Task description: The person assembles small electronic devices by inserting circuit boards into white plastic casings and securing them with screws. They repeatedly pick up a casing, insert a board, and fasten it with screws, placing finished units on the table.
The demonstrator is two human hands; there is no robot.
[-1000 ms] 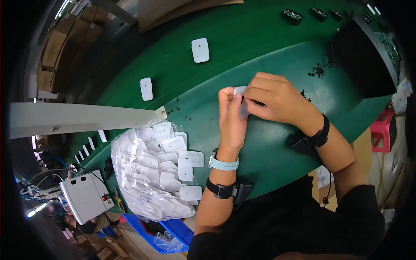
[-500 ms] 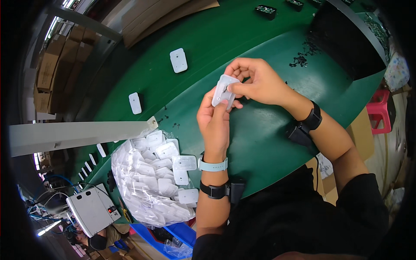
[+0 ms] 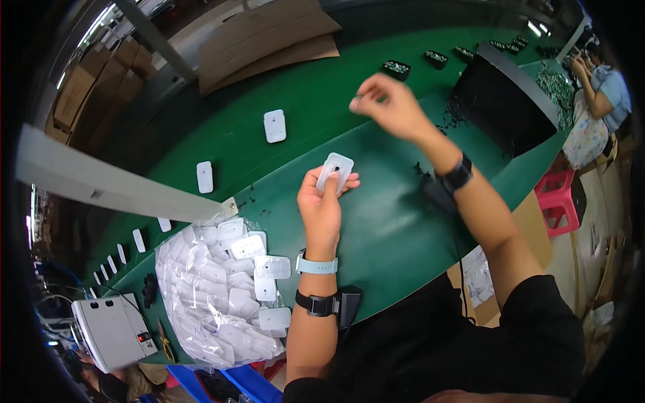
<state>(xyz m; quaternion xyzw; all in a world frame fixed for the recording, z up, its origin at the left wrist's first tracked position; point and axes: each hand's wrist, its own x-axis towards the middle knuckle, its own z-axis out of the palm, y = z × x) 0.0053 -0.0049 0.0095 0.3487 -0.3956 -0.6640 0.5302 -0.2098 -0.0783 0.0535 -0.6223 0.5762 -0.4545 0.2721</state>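
Note:
My left hand (image 3: 321,201) holds a small white rounded plastic piece (image 3: 334,170) upright over the green table (image 3: 376,228). My right hand (image 3: 390,106) is raised farther back and to the right, fingers pinched together; whether something tiny sits between them I cannot tell. It hovers between the white piece and a black bin (image 3: 500,101). A heap of the same white pieces in a clear plastic bag (image 3: 222,289) lies to the left of my left forearm.
Single white pieces (image 3: 275,125) (image 3: 204,176) ride the green conveyor belt behind. Small black trays (image 3: 396,68) stand at the back, small black parts (image 3: 423,171) are scattered near the bin. A grey box (image 3: 111,330) sits lower left, a pink stool (image 3: 561,201) and another person (image 3: 601,87) at right.
My right hand has let go of the white piece and lifted away to the back right. My left hand keeps hold of the piece alone.

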